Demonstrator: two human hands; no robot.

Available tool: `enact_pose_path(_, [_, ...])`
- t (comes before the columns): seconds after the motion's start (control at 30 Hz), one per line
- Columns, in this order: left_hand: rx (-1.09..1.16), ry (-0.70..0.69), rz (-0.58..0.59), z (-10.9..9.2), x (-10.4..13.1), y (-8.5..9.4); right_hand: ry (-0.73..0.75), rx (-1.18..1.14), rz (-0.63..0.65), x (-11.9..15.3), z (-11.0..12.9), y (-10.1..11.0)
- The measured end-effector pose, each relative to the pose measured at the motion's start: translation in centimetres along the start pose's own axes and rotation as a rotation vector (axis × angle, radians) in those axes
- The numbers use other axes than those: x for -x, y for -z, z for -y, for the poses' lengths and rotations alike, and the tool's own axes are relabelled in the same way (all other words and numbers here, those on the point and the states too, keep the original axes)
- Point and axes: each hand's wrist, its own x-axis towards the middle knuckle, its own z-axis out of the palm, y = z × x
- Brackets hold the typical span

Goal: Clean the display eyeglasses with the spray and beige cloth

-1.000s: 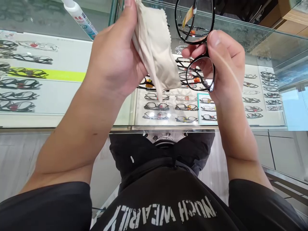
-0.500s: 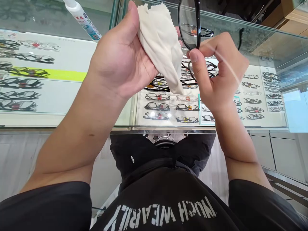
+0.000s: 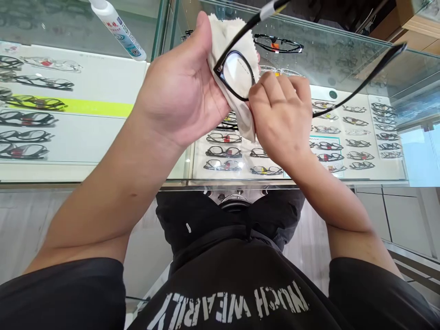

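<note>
My left hand (image 3: 182,89) is palm up under a cream cleaning cloth (image 3: 222,34) with zigzag edges, its thumb raised at the cloth's left side. Most of its fingers are hidden behind the cloth. A pair of black-framed eyeglasses (image 3: 238,75) is held in my right hand (image 3: 283,117), whose fingers are closed around the bridge and the other lens. The visible lens lies in front of the cloth. Both temples are unfolded: one slants up past the top of the view, the other points to the upper right.
Both hands are above a glass display counter (image 3: 192,172) with rows of eyeglasses inside. On the left stretch of glass is a slim white bottle (image 3: 120,32) with blue and red print. More black eyeglasses (image 3: 279,44) lie past the cloth. A stool or chair part shows below.
My right hand has turned over and moved left and slightly down, bringing the eyeglasses from beside the cloth to in front of it. My left hand has shifted slightly right.
</note>
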Motion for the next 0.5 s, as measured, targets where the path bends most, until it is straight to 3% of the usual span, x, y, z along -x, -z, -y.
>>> enact_pose_path(0.13, [-0.028,0.04,-0.016,0.2,0.2,-0.2,-0.095,-0.156,-0.043,-0.1,0.1,-0.4])
enact_pose_path(0.27, [-0.07,0.03,0.132,0.9,-0.2,0.6,-0.05,0.016,-0.067,-0.1,-0.3,-0.4])
enact_pose_path(0.37, [-0.141,-0.015,0.161,1.6,-0.3,1.2,-0.062,0.154,-0.081,-0.3,-0.9,-0.2])
enact_pose_path(0.5, [-0.222,-0.05,0.189,2.0,-0.3,2.1,-0.103,0.034,-0.196,-0.8,-2.6,0.4])
